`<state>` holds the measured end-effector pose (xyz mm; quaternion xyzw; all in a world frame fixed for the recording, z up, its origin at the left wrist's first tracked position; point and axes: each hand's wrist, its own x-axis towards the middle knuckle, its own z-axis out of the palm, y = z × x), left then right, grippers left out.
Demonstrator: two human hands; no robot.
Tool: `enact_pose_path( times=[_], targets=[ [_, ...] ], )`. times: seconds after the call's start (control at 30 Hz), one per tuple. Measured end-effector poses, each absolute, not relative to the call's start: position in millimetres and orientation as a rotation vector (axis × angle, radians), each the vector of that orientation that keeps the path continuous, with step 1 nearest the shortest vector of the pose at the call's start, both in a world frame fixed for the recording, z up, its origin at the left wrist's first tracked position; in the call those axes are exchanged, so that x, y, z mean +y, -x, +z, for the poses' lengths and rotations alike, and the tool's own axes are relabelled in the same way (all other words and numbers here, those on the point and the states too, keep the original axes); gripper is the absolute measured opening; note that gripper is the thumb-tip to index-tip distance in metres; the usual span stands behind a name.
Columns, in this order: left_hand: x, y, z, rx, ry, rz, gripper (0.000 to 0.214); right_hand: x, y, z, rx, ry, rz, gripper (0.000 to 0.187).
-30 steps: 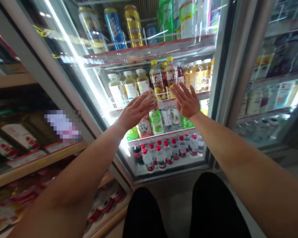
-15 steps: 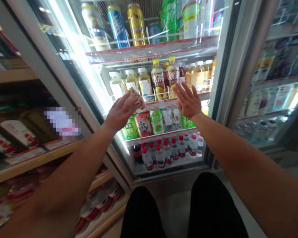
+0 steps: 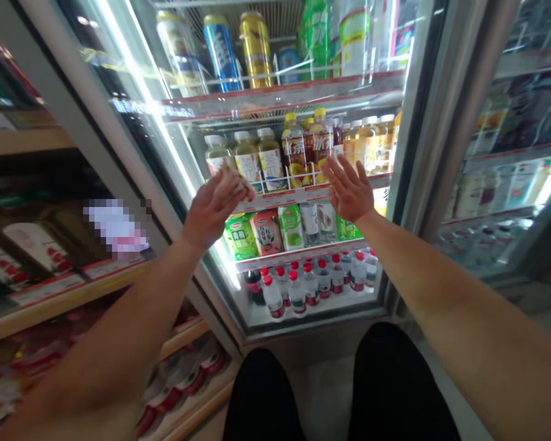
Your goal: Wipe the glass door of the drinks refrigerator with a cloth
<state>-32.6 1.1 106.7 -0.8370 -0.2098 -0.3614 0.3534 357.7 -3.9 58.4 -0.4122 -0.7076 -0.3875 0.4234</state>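
My left hand [image 3: 207, 208] is closed on a crumpled pale cloth [image 3: 235, 182], held against or just before the glass door [image 3: 257, 125] of a drinks fridge. Fingers spread, my right hand [image 3: 350, 188] is up at the same glass, to the right; whether its palm touches cannot be told. Behind the glass, between the hands, stand iced tea bottles [image 3: 296, 150] with yellow caps. Pale bottles with white caps [image 3: 270, 159] are just behind and right of the cloth.
Metal frames [image 3: 445, 141] border the door. On the left are wooden shelves [image 3: 110, 282] with bottles and packs. Lower in the fridge are drink pouches [image 3: 266, 233] and red-capped water bottles [image 3: 297, 293]; cans [image 3: 256, 49] stand on top. My knees [image 3: 390, 373] are below.
My left hand has moved a little left and down with the cloth. The right hand stays nearly in place; the view has shifted slightly.
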Motion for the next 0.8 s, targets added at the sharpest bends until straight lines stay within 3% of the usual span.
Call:
enact_pose_path(
  times=[0.13, 0.37, 0.63, 0.8],
  targets=[
    [5.4, 43.0, 132.9, -0.543, 1.876, -1.069, 0.044, -4.8, -357.7, 58.7, -1.765, 1.030, -0.983, 0.060],
    [-4.8, 38.9, 68.9, -0.583, 1.897, -1.068, 0.042, -2.2, -358.0, 56.9, -1.749, 1.023, -0.993, 0.060],
    [6.4, 32.0, 117.2, -0.622, 1.743, -1.191, 0.046, -2.7, -358.1, 57.3, -1.749, 1.034, -1.015, 0.060],
    [-10.8, 1.1, 82.4, -0.824, 2.001, -1.180, 0.038, -8.0, -356.5, 59.6, -1.777, 1.087, -0.958, 0.059]
  ],
)
